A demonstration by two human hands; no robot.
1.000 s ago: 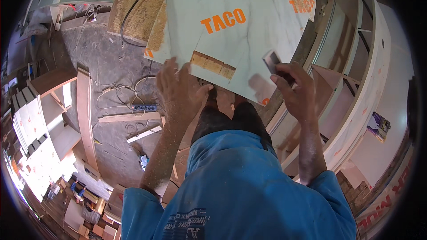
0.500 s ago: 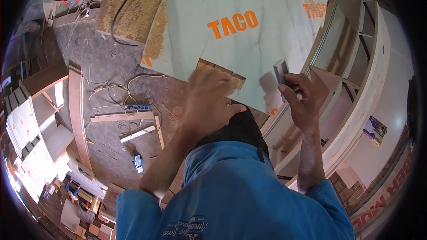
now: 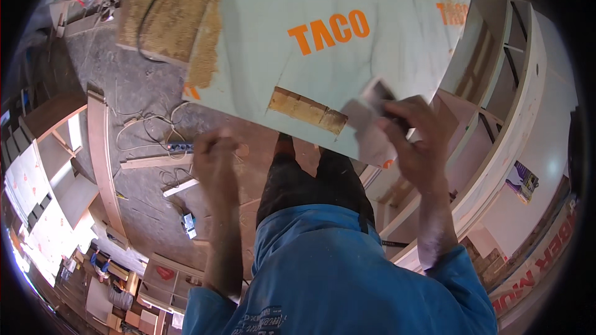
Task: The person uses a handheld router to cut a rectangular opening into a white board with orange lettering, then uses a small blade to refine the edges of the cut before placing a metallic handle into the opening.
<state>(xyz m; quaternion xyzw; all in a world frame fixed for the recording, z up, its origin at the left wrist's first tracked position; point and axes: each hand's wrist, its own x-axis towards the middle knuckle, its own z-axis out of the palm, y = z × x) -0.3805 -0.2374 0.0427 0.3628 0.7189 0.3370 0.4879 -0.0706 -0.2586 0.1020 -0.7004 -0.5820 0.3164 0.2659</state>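
Note:
A pale marble-patterned panel (image 3: 248, 49) with orange lettering lies in front of me. Near its front edge is a rectangular brown wood-coloured patch (image 3: 307, 110); I cannot tell if it is a recess or a strip lying on top. My right hand (image 3: 417, 136), at the panel's right front edge, pinches a small grey-and-white rectangular block (image 3: 377, 91), blurred by motion. The block is over the panel, and I cannot tell whether it touches. Off the panel, over the floor to the left, is my left hand (image 3: 215, 155). Its fingers look bent but are smeared by motion.
Sawdust covers a brown board (image 3: 167, 15) at the far left, with a black cable (image 3: 149, 22) across it. A power strip (image 3: 180, 147), cords and wood strips (image 3: 155, 162) lie on the floor. An open cabinet frame (image 3: 496, 111) stands at right, a purple-and-yellow packet (image 3: 521, 181) beyond.
My left hand has lifted off the brown patch and swung left, uncovering it. My right hand still holds the block, which has shifted slightly left and tilted.

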